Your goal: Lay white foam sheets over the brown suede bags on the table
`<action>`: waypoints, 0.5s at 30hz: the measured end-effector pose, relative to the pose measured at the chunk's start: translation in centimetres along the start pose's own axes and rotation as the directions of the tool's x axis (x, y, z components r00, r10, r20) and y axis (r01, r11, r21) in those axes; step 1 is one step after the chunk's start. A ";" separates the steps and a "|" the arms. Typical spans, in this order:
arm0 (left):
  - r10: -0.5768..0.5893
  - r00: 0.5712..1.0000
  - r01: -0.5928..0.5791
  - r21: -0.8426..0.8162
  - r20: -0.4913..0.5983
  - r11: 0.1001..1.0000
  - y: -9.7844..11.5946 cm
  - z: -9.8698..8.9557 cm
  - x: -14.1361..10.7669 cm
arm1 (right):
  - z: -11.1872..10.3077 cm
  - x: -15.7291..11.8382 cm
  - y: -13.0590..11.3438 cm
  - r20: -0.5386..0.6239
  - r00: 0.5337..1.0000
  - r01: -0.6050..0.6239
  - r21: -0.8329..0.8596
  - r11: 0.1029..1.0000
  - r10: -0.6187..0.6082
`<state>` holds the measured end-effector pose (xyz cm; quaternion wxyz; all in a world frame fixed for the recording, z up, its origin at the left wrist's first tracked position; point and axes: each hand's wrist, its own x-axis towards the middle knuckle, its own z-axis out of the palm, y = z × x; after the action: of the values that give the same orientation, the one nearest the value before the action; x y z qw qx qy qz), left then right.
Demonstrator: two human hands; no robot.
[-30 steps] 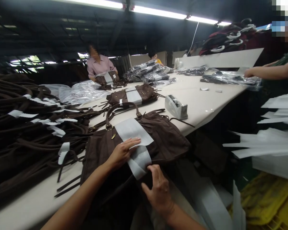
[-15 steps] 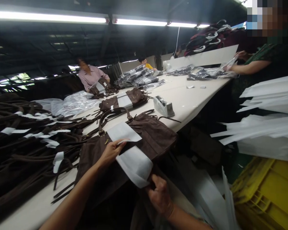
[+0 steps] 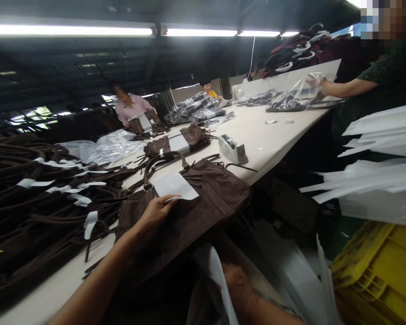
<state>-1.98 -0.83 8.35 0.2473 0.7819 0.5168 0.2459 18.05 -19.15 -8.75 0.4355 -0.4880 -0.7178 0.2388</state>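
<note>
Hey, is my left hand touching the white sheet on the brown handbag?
Touching: the head view shows the left hand on the brown handbag, its fingers lying against the lower edge of the white sheet.

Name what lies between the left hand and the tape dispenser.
Between the left hand and the tape dispenser, the head view shows a white paper sheet on the brown handbag, then the bag's thin strap.

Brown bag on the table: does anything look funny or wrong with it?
Yes, a little. The white paper sheet sits crooked on the dark brown suede handbag, slanted against its seams, beside the left hand. The handbag's front also hangs past the edge of the long white table.
</note>
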 end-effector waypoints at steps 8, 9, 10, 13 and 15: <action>0.205 0.969 -0.243 0.386 0.136 0.890 2.2 0.1 -8.0 | -6.3 3.2 4.0 0.094 0.991 -0.116 0.309 0.944 0.091; 0.269 0.954 -0.300 0.458 0.134 0.837 2.7 1.0 -9.4 | -6.3 3.9 4.3 0.161 0.971 -0.231 0.455 0.860 0.176; 0.329 0.935 -0.348 0.526 0.133 0.776 3.1 2.2 -10.7 | -6.1 4.7 4.6 0.232 0.941 -0.338 0.571 0.748 0.247; 0.381 0.919 -0.326 0.734 0.099 0.596 3.5 6.6 -13.5 | -3.9 6.9 4.7 0.250 0.893 -0.431 0.710 0.557 0.374; 0.413 0.910 -0.241 0.839 0.021 0.488 3.0 9.3 -14.3 | -1.7 8.2 4.2 0.035 0.911 -0.337 0.641 0.690 0.411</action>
<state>1.14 -16.36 1.39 -0.2491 0.8623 0.4321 0.0877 20.42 -10.14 -7.94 0.5551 -0.4607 -0.4546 0.5224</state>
